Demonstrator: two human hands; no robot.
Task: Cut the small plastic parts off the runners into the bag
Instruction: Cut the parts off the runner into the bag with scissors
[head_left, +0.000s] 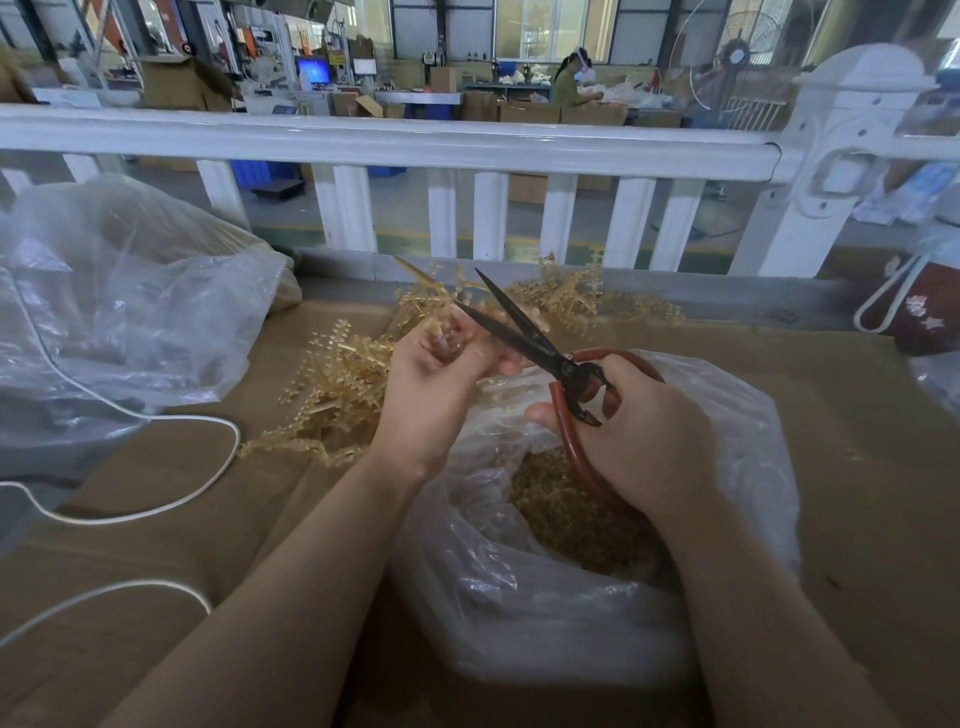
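Runner (415, 275), amber plastic, held in left hand (441, 374) above the far rim of the bag; fingers curled round its lower end, so the part in the palm is hidden and blurred. Its far tip sticks up toward the fence. Scissors (524, 332) in right hand (639, 431): fingers through the red loop handles, clamped on them; dark blades spread apart, tips near the runner, whether touching it can't be told. Bag (571, 623), clear plastic, sits open right under both hands, with a heap of small cut parts (566, 514) in it, partly hidden by the right wrist. Pile of uncut runners (337, 374) on the cardboard surface (156, 545) to the left and beyond the hands, single pieces hard to separate. Second clear bag (119, 312) far left, contents unclear. White cord (171, 415) loops across the cardboard. White fence (467, 140) behind; worker (571, 78) far back, blurry.
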